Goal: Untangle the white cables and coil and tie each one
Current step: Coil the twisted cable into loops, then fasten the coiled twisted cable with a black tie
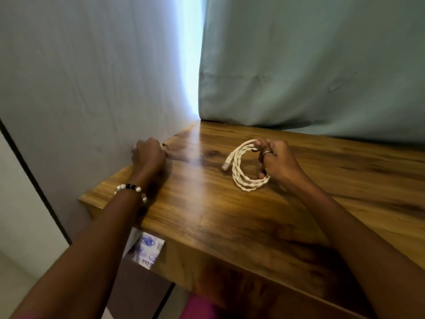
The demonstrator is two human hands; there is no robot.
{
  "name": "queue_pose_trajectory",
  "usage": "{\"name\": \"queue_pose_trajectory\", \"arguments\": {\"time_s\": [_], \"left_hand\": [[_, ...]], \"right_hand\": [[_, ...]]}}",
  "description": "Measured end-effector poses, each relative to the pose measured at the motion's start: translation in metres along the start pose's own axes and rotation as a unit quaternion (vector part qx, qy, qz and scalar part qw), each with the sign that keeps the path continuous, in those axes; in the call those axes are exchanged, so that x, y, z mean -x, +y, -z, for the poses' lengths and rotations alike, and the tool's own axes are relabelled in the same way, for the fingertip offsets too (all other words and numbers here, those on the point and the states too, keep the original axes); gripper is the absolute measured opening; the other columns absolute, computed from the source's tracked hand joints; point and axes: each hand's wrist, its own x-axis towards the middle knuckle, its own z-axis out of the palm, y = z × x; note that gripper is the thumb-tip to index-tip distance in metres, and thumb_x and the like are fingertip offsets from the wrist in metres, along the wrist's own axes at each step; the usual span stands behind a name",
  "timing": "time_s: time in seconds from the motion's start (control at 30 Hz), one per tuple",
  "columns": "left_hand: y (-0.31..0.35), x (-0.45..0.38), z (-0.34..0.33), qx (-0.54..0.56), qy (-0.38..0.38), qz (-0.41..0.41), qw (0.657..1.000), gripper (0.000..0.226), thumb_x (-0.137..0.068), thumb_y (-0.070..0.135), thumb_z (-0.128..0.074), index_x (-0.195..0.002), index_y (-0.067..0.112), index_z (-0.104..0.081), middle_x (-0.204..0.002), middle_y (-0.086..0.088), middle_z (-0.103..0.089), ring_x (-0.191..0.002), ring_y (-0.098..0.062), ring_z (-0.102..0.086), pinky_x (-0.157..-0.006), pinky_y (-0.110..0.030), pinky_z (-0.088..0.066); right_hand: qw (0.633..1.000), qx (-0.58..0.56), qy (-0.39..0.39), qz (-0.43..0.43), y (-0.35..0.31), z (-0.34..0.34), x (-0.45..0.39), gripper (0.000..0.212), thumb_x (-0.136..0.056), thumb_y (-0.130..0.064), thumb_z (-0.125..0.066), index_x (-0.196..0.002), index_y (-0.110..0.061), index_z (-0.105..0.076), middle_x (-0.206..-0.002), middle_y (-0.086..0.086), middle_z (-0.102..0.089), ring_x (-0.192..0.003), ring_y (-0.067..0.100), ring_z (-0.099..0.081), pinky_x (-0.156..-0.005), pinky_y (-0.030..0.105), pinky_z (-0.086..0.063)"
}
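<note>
White cable [246, 171]: coiled, twisted strands, lying on wooden counter [230, 215]; plug end juts from the coil's left side. Right hand [274, 161]: grip closed round the coil's right edge. Left hand [148, 155]: left of the coil, fingers curled; whether that grip holds anything cannot be told.

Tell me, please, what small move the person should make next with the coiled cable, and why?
Probably bring the left hand over to the coiled white cable and wrap the small dark tie around it. The right hand grips the coil at its right side on the wooden table, the plug end hangs free, and no tie shows on the coil. The left hand seems to pinch the tie.
</note>
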Motion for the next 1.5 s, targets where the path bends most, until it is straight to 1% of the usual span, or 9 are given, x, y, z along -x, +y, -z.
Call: {"name": "queue_pose_trajectory", "arguments": {"time_s": [0.23, 0.47, 0.6, 0.67, 0.83, 1.07, 1.13, 1.33, 1.5], "left_hand": [[0.005, -0.001, -0.002, -0.087, 0.015, -0.039, 0.995, 0.026, -0.089, 0.017, -0.063, -0.107, -0.001, -0.060, -0.111, -0.024, -0.058, -0.100, -0.044, -0.058, -0.080, -0.043, -0.050], [0.029, 0.013, 0.004, -0.118, -0.092, -0.104, 0.983, 0.031, -0.092, 0.023, -0.060, -0.111, -0.001, -0.058, -0.118, -0.025, -0.058, -0.109, -0.042, -0.056, -0.089, -0.043, -0.047], [0.051, 0.029, 0.010, 0.107, -0.127, -0.093, 0.982, 0.021, -0.089, 0.007, -0.060, -0.073, -0.005, -0.063, -0.084, -0.025, -0.067, -0.081, -0.034, -0.066, -0.070, -0.038, -0.053], [0.068, 0.042, 0.014, 0.278, -0.166, -0.053, 0.945, 0.025, -0.087, -0.002, -0.059, -0.062, -0.004, -0.058, -0.074, -0.024, -0.063, -0.063, -0.029, -0.062, -0.061, -0.035, -0.056], [0.120, 0.069, 0.024, 0.457, -0.204, -0.022, 0.865, 0.013, -0.080, -0.008, -0.067, -0.083, 0.000, -0.057, -0.071, -0.018, -0.053, -0.052, -0.016, -0.048, -0.044, -0.022, -0.041], [0.180, 0.108, 0.019, 0.550, -0.286, -0.043, 0.783, 0.013, -0.083, 0.011, -0.072, -0.072, 0.005, -0.068, -0.074, -0.011, -0.071, -0.053, -0.010, -0.040, -0.047, -0.021, -0.033], [0.199, 0.119, 0.012, 0.540, -0.279, -0.048, 0.793, 0.013, -0.080, 0.009, -0.074, -0.069, 0.006, -0.068, -0.075, -0.013, -0.069, -0.053, -0.009, -0.041, -0.047, -0.022, -0.035], [0.252, 0.150, -0.017, 0.392, -0.141, -0.164, 0.894, 0.019, -0.074, 0.011, -0.080, -0.067, 0.012, -0.063, -0.071, -0.002, -0.068, -0.064, -0.009, -0.061, -0.062, -0.027, -0.052], [0.267, 0.168, -0.036, 0.327, 0.005, -0.245, 0.913, 0.019, -0.079, 0.010, -0.073, -0.074, 0.016, -0.056, -0.072, 0.002, -0.059, -0.070, -0.017, -0.058, -0.063, -0.030, -0.043]], "right_hand": [[1.000, -0.014, -0.014, -0.017, -0.001, -0.002, 0.001, 0.020, -0.100, -0.029, -0.046, -0.093, -0.015, -0.059, -0.047, -0.003, -0.045, -0.040, 0.016, -0.045, -0.057, 0.043, -0.044], [1.000, -0.020, -0.017, -0.011, -0.005, 0.000, 0.007, 0.020, -0.100, -0.028, -0.046, -0.088, -0.017, -0.058, -0.051, 0.000, -0.044, -0.038, 0.016, -0.044, -0.056, 0.043, -0.045], [1.000, -0.017, -0.013, -0.004, -0.006, 0.004, 0.008, 0.020, -0.100, -0.027, -0.046, -0.089, -0.018, -0.059, -0.051, -0.002, -0.045, -0.040, 0.016, -0.045, -0.059, 0.044, -0.046], [1.000, -0.016, -0.005, -0.007, -0.007, 0.009, 0.009, 0.018, -0.100, -0.026, -0.046, -0.093, -0.017, -0.060, -0.050, -0.004, -0.047, -0.040, 0.015, -0.046, -0.060, 0.044, -0.046], [0.999, -0.010, 0.040, 0.000, -0.012, 0.035, 0.012, 0.019, -0.102, -0.021, -0.044, -0.093, -0.016, -0.060, -0.058, -0.006, -0.048, -0.039, 0.013, -0.046, -0.058, 0.041, -0.047], [0.985, 0.092, 0.137, 0.048, -0.007, 0.108, 0.015, 0.017, -0.101, -0.021, -0.045, -0.095, -0.010, -0.057, -0.062, -0.006, -0.051, -0.032, 0.008, -0.050, -0.037, 0.023, -0.041], [0.978, 0.116, 0.161, 0.058, -0.001, 0.127, 0.015, 0.018, -0.101, -0.024, -0.045, -0.095, -0.012, -0.057, -0.063, -0.007, -0.051, -0.033, 0.006, -0.051, -0.036, 0.021, -0.040], [0.966, 0.126, 0.215, 0.075, 0.023, 0.151, 0.014, 0.020, -0.101, -0.026, -0.046, -0.091, -0.015, -0.059, -0.068, -0.009, -0.054, -0.053, 0.004, -0.051, -0.052, 0.026, -0.044], [0.959, 0.148, 0.223, 0.092, 0.029, 0.153, 0.012, 0.023, -0.100, -0.024, -0.047, -0.094, -0.007, -0.062, -0.070, -0.009, -0.054, -0.061, 0.002, -0.049, -0.052, 0.013, -0.035]]}}
